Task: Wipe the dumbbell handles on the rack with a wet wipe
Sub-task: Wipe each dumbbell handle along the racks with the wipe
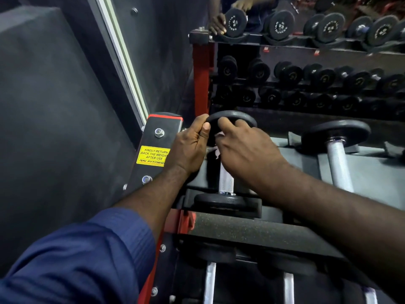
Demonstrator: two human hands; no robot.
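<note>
A small dumbbell lies at the left end of the rack's top shelf, its knurled metal handle point(226, 181) running away from me between two black end plates. My left hand point(190, 145) grips the rim of the far plate point(238, 116). My right hand point(245, 148) is curled over the far part of the handle and holds a white wet wipe point(217, 151) against it. Only small bits of the wipe show between the two hands.
A second dumbbell point(338, 159) lies to the right on the same shelf. More handles point(210, 281) sit on the lower shelf. The red and black rack post point(153, 145) carries a yellow sticker. A mirror behind reflects rows of dumbbells point(306, 84). A dark wall stands at left.
</note>
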